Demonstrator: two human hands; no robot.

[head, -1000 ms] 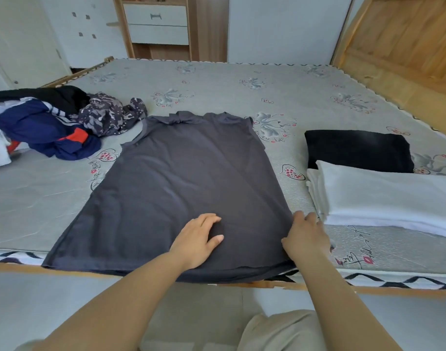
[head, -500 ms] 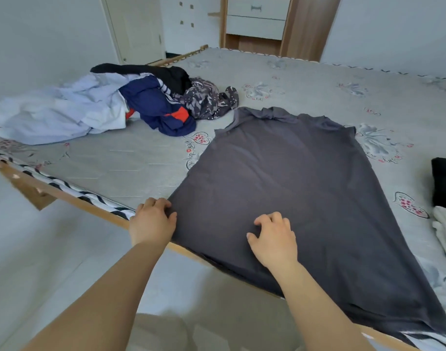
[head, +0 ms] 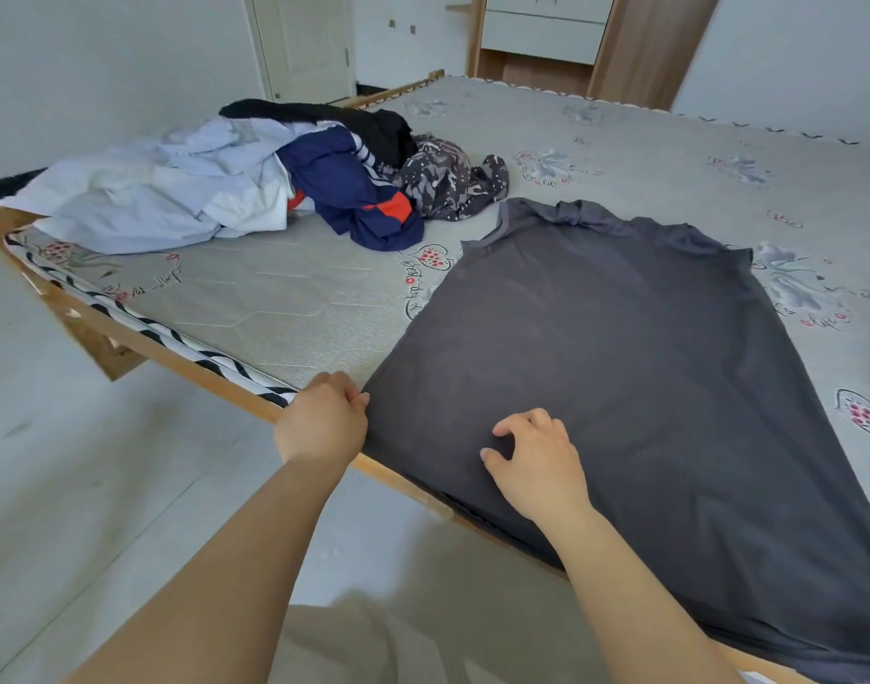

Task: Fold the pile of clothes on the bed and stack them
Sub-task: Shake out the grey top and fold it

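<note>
The bed (head: 294, 308) takes up most of the view, its patterned mattress bare between two groups of cloth: the unfolded pile of clothes (head: 255, 185) heaped near the far left edge, and the dark grey garment (head: 620, 367) spread flat near the front, hem hanging a little over the wooden rail. That garment is the one being worked — it lies face down or face up, I cannot tell which, with its neck bunched at the far end. The left hand (head: 321, 422) sits at the garment's near left corner, fingers curled and pinching the hem edge right at the bed's rail. The right hand (head: 534, 459) rests on the cloth further in, fingers bent with thumb and forefinger closing on a small tuck of fabric; how firmly it grips is hard to judge. The step appears to be taking hold for a lengthwise fold. To do it well, both pinches should catch both layers of the hem, and the left side should be lifted low and carried across so the side edges meet — keeping the far end from dragging. Smoothing the bunched neck first would likely give a squarer result.
</note>
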